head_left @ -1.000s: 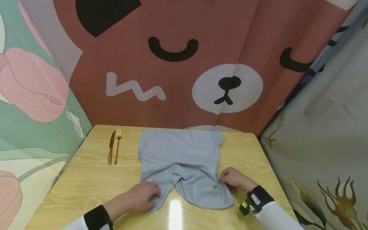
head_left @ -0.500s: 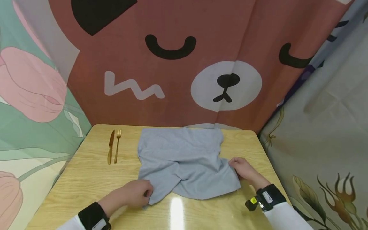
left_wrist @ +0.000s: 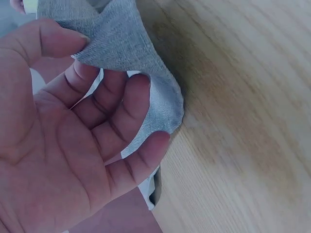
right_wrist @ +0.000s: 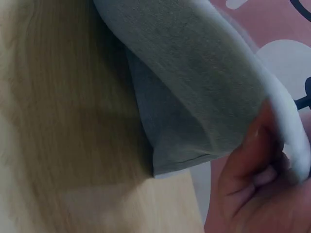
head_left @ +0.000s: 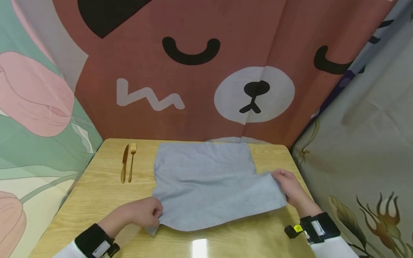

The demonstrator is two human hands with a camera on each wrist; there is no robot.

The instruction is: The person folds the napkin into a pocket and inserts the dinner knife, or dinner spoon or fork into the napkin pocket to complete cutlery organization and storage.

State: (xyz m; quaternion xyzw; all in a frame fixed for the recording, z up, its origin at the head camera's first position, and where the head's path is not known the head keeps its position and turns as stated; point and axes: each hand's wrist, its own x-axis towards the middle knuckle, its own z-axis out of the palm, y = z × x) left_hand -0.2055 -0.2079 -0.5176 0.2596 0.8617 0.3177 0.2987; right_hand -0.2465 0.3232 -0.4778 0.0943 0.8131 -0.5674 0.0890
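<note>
A grey-blue cloth (head_left: 206, 186) lies over the middle of the table, its back part flat and its front part pulled wide between both hands. At its front left, my left hand (head_left: 142, 212) pinches the edge between thumb and fingertips; in the left wrist view a corner of the cloth (left_wrist: 121, 43) folds down over the curled fingers (left_wrist: 131, 111). My right hand (head_left: 290, 188) grips the right edge and holds it raised off the wood. In the right wrist view the lifted cloth (right_wrist: 194, 73) hangs from the thumb and fingers, with a lower layer showing beneath it.
A gold knife (head_left: 124, 163) and a gold fork (head_left: 131, 163) lie side by side at the back left of the wooden table (head_left: 96, 200). Printed curtains hang behind and at both sides, close to the table's edges.
Both hands have drawn apart, the right moving right and away, the left moving left. The cloth's bunched front has been stretched out, and its right edge has risen.
</note>
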